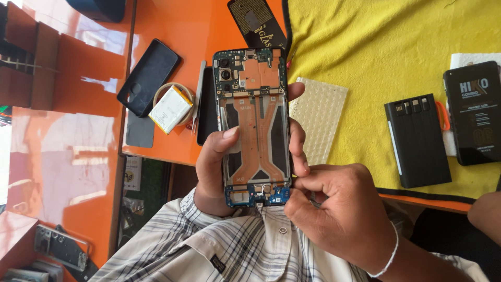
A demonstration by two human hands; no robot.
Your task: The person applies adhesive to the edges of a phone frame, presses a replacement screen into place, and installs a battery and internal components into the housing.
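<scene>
Orange counter (172, 21) fills the left of my one head view, and a yellow cloth (376, 47) covers the right.

I see my left hand (214, 167) clamped around an opened phone (255, 120), thumb on its left edge, fingers wrapped round the right. It is held upright just above the counter's near edge, over my checked shirt (219, 245). My right hand (339, 209) is at the phone's lower right corner, thumb and forefinger pinched together there; whether they hold a small part I cannot tell.

As I judge it, the teardown is well along: the back cover is off, the battery bay looks vacant, and the copper-coloured shields and both boards are bare. The top board and the bottom blue board are still seated, so those remain.

Count: one opened phone in hand, one dark case (148, 75), one white battery pack (171, 108) lying on a coil of cable, one pair of tweezers (199, 94), one clear bumpy pad (318, 117), one black power bank (417, 141), and one black box (474, 112) on the cloth's right side.
</scene>
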